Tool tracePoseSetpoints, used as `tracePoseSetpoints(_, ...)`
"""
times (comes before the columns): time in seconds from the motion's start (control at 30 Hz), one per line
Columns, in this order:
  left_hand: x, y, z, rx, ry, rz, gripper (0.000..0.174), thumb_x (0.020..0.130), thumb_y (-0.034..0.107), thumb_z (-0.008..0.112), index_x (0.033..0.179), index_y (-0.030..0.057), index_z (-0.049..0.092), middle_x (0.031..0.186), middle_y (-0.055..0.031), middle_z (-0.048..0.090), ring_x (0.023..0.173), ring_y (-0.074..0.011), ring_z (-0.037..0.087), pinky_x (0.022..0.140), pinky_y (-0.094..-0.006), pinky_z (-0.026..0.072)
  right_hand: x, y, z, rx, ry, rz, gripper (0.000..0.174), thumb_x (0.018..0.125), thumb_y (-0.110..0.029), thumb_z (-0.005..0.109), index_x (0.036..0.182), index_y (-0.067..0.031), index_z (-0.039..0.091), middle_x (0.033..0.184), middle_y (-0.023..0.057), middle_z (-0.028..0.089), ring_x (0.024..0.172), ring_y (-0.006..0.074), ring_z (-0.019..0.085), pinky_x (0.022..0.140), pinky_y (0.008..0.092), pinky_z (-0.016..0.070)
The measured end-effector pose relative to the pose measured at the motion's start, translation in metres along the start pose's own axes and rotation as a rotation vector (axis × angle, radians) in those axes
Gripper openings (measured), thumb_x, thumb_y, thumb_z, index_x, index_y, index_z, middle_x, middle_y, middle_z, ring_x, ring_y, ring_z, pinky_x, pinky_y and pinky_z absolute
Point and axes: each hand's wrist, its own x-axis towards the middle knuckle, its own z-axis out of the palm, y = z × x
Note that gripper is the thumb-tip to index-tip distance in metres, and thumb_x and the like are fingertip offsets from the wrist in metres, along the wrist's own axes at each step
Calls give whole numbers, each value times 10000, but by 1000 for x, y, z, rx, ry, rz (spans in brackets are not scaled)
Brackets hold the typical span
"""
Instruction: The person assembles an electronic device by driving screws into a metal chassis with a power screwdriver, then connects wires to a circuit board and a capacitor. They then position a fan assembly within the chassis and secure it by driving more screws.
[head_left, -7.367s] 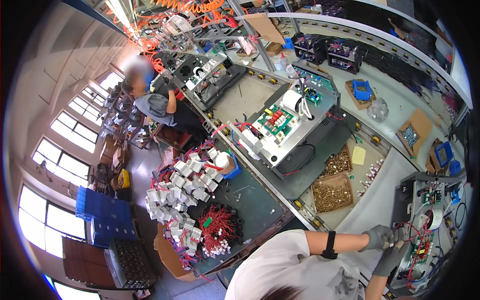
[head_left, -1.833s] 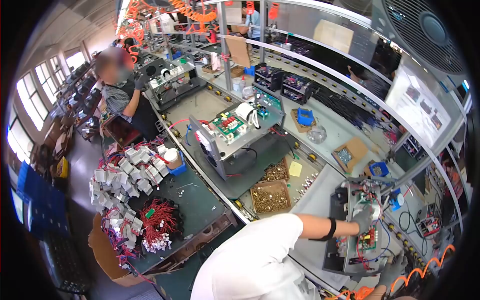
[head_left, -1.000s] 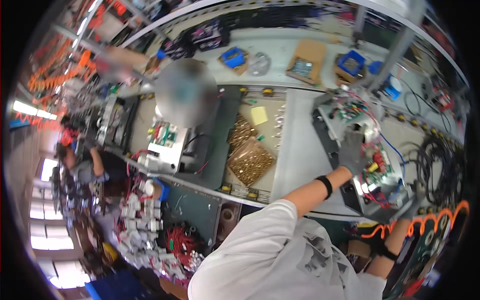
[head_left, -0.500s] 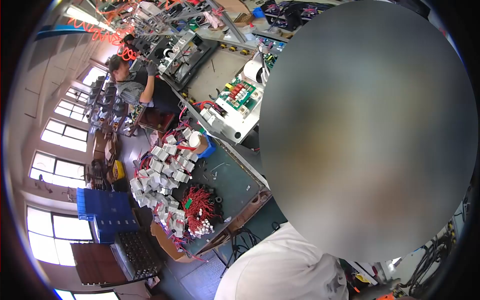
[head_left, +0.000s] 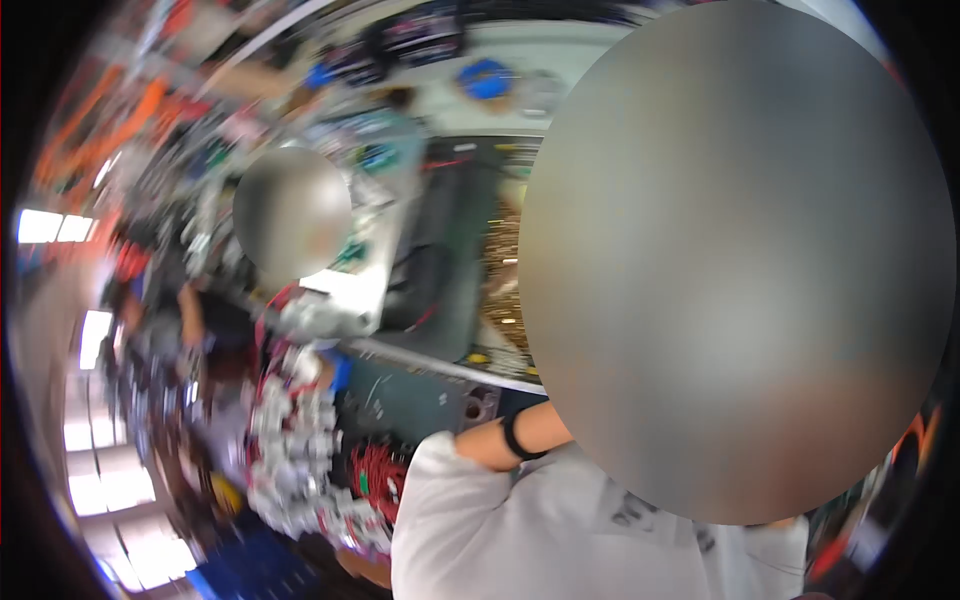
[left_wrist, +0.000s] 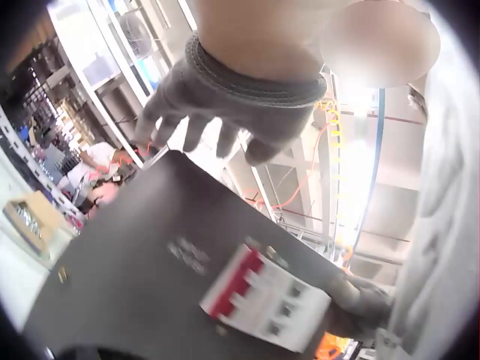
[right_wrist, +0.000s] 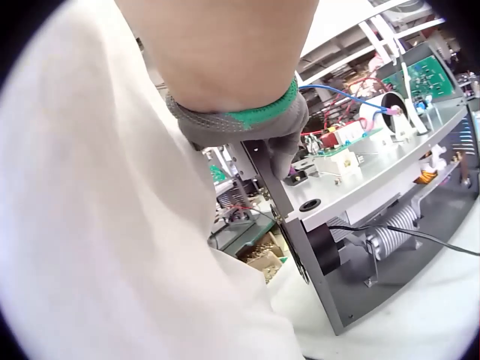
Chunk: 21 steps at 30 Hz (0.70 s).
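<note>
In the left wrist view my gloved left hand (left_wrist: 247, 105) is above the top corner of a dark grey panel (left_wrist: 150, 247), its fingers spread and relaxed. The panel carries a white block with a red stripe (left_wrist: 270, 300). My gloved right hand (left_wrist: 360, 304) is at the panel's right edge. From the right wrist, my right hand (right_wrist: 247, 127) grips the end panel (right_wrist: 281, 195) of an electrical chassis (right_wrist: 375, 195), a finger bent over its inner side. Inside the chassis are a ribbed coil (right_wrist: 394, 234), a white shelf and a green circuit board (right_wrist: 420, 79). A blurred patch hides both hands in the head view.
A second chassis (head_left: 425, 270) stands left along the line, beside brass-coloured parts (head_left: 505, 270). White connectors with wires (head_left: 295, 440) and a red wire bundle (head_left: 378, 480) lie on the side table (head_left: 400, 395). A black lead (right_wrist: 435, 241) runs out of the nearer chassis.
Both hands worked close together in the chassis 7.4 s ago; the left later reached in alone. Now it is over the panel, forearm drawn back. The head view has swung and blurred.
</note>
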Motion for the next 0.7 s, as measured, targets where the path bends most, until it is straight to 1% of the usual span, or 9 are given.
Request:
tracePoseSetpoints(0.03, -3, 10, -4, -121, -10, -17, 883, 718, 382, 657, 1360, -63, 244, 1358, -321, 278, 1255, -484, 271, 1054, -501, 213, 4, 47, 35, 158, 84, -135, 348, 748, -13, 550, 1096, -22, 549, 1021, 153, 600, 947, 277, 590, 812, 318, 477)
tracePoseSetpoints(0.07, -15, 2, 7, 73, -26, -148, 945, 734, 462, 628, 1389, -43, 169, 1409, -340, 151, 1319, -516, 99, 1070, -560, 119, 12, 27, 31, 99, 49, -157, 368, 727, -5, 552, 1094, -23, 554, 1008, 160, 598, 954, 311, 585, 816, 341, 482)
tracePoseSetpoints(0.1, -6, -3, 9, 162, 113, 39, 971, 746, 519, 595, 1409, -16, 129, 1433, -344, 34, 1323, -530, -10, 1040, -629, 74, 16, 26, 43, 29, 158, -239, 504, 709, -188, 681, 1183, -93, 538, 1043, 162, 595, 916, 334, 588, 808, 396, 484)
tracePoseSetpoints(0.27, 8, -21, -32, 432, 235, 104, 731, 771, 433, 567, 1327, -4, 380, 1370, -267, 333, 1338, -440, 143, 1074, -538, 84, 49, -9, 80, 63, 184, -272, 418, 807, -279, 619, 1129, -40, 502, 1048, 150, 547, 985, 328, 549, 825, 419, 450)
tracePoseSetpoints(0.47, -21, -22, -53, 462, 242, 104, 734, 753, 336, 587, 1343, -19, 334, 1430, -265, 203, 1344, -431, 112, 1075, -531, 94, 64, -24, 59, 41, 82, -443, 390, 799, -305, 625, 1090, -76, 501, 1027, 135, 527, 968, 317, 541, 844, 423, 425)
tracePoseSetpoints(0.57, -41, -7, -25, 326, 352, -3, 781, 746, 235, 608, 1374, -40, 236, 1441, -279, 131, 1349, -431, 86, 1066, -538, 131, 79, 26, 31, 105, 609, -437, 457, 712, -204, 704, 1099, -71, 501, 971, 143, 566, 934, 284, 569, 792, 379, 462)
tracePoseSetpoints(0.63, -57, -21, 3, 146, 537, 9, 828, 725, 121, 581, 1409, 13, 128, 1425, -348, 80, 1339, -489, 65, 1050, -559, 142, 100, 70, -17, -251, 1080, -241, 378, 749, -104, 627, 1087, -20, 482, 975, 167, 544, 882, 333, 543, 758, 403, 447)
tracePoseSetpoints(0.67, -59, -26, 9, 145, 546, 6, 828, 725, 121, 581, 1409, 13, 128, 1425, -348, 80, 1339, -489, 65, 1050, -559, 142, 111, 73, -51, -262, 1252, -317, 357, 791, -146, 601, 1094, -12, 469, 997, 192, 529, 890, 349, 531, 756, 421, 438)
tracePoseSetpoints(0.7, -60, -31, 13, 122, 556, -16, 825, 716, 76, 552, 1407, 8, 107, 1422, -354, 81, 1333, -497, 85, 1046, -552, 162, 125, 94, -75, -270, 1291, 8, 380, 830, -213, 565, 1144, -25, 461, 1026, 199, 518, 944, 354, 518, 813, 415, 429)
